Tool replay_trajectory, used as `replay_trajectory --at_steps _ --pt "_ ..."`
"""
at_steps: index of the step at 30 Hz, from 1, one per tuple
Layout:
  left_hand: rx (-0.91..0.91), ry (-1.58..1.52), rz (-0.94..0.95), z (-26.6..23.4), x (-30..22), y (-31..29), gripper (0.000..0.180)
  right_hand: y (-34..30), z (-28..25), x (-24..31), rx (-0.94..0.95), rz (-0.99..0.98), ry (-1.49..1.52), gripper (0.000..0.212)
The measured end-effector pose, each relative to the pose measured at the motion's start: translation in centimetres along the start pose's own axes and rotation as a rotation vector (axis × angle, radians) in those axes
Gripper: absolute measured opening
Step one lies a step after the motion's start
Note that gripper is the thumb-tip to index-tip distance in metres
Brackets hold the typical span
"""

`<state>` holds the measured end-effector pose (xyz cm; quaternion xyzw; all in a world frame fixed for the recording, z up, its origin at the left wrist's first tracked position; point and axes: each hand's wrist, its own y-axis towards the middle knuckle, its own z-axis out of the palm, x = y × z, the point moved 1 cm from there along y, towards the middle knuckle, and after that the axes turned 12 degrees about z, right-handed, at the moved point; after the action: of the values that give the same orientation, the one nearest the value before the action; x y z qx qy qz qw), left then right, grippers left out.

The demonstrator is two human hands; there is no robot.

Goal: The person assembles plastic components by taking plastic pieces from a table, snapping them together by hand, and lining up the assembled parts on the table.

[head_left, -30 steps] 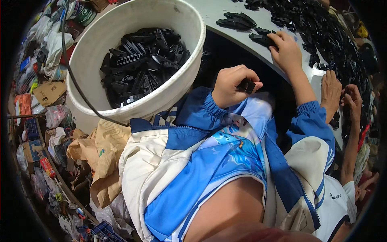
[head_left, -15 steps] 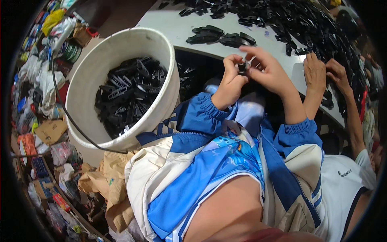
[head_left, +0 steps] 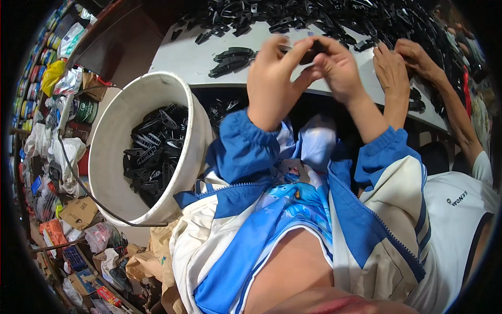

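Note:
Above the table's near edge, my left hand (head_left: 277, 81) and my right hand (head_left: 342, 73) meet around a small dark plastic part (head_left: 312, 53). The fingers of both hands are bent onto it and cover most of it, so its exact shape cannot be made out. Motion blurs my left fingers a little. Just left of my left hand, a few long curved black plastic pieces (head_left: 231, 62) lie side by side on the white table (head_left: 180, 65). A large heap of similar black parts (head_left: 293, 13) spreads across the far side.
On my left stands a white bucket (head_left: 107, 172) with black plastic parts (head_left: 154, 152) inside and a wire handle. Beside me on the right, a co-worker's hands (head_left: 392, 70) are over the table. Bags, cardboard and clutter (head_left: 78, 212) fill the far left.
Both hands have risen and moved forward from my lap to above the table edge, still together around a small dark part. The whole view has shifted, with the bucket lower in it.

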<state>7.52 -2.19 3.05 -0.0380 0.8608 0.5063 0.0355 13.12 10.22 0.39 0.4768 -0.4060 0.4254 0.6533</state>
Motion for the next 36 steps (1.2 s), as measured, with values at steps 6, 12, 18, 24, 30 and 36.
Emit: replay_trajectory --at_steps 6,12,18,24,30,36 --pt "0.272 0.126 0.453 3.9 3.9 10.0 0.029 -3.8 -7.0 -0.2 -0.424 0.304 -0.704 0.028" --pt "0.937 -0.068 0.203 16.5 4.0 11.6 0.032 -5.0 -6.4 -2.4 -0.527 0.022 -1.408 0.025" --pt "0.917 0.080 0.214 21.2 2.1 9.7 0.030 -4.6 -5.5 -1.9 -0.631 0.221 -1.559 0.027" --pt "0.338 -0.153 0.072 11.9 1.8 10.1 0.020 -6.5 -8.3 1.4 -0.939 0.332 -0.515 0.044" --pt "0.482 -0.246 -0.125 12.4 -0.2 2.6 0.018 -8.6 -12.4 4.0 -0.537 0.420 -0.563 0.032" --pt "0.475 -0.175 0.031 14.8 -0.8 0.3 0.025 -7.8 -12.1 3.4 -0.555 0.222 -0.994 0.038"
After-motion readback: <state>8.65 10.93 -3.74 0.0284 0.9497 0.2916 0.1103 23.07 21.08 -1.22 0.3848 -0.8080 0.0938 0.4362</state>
